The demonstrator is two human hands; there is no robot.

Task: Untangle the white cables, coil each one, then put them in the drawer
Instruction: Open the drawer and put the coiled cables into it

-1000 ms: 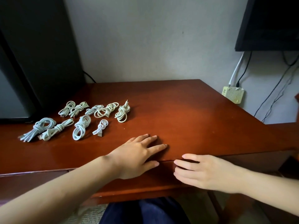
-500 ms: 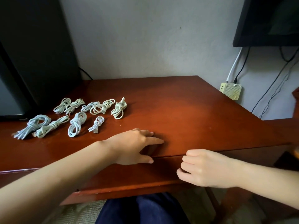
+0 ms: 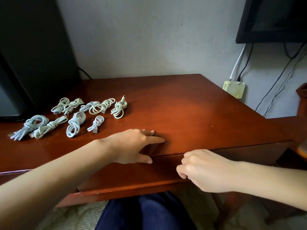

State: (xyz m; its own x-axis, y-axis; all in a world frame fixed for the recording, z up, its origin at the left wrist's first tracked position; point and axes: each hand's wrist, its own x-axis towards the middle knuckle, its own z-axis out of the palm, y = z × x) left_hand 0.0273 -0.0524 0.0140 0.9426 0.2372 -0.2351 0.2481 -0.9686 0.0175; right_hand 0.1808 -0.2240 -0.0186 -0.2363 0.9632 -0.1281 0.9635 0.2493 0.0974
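Reddish-brown polished wood forms the desk, which fills the middle of the frame. Nine coiled white cables lie on its top at the left of the frame, in two loose rows, each one bundled and apart from the hands; none is in the drawer. The left hand rests flat on the desk top at its near edge, fingers straight and released, thumb hanging over the edge onto the drawer front. The right hand sits just to the right of it against the top of the drawer front, its fingers curled inward with the knuckles up; whether they grasp a lip or handle there is hidden, so I cannot tell. A black monitor stands at the upper left, behind the cables. A second dark screen hangs at the upper right, with a cream box and leads on the wall below it. Dark blue trousers show at the bottom centre
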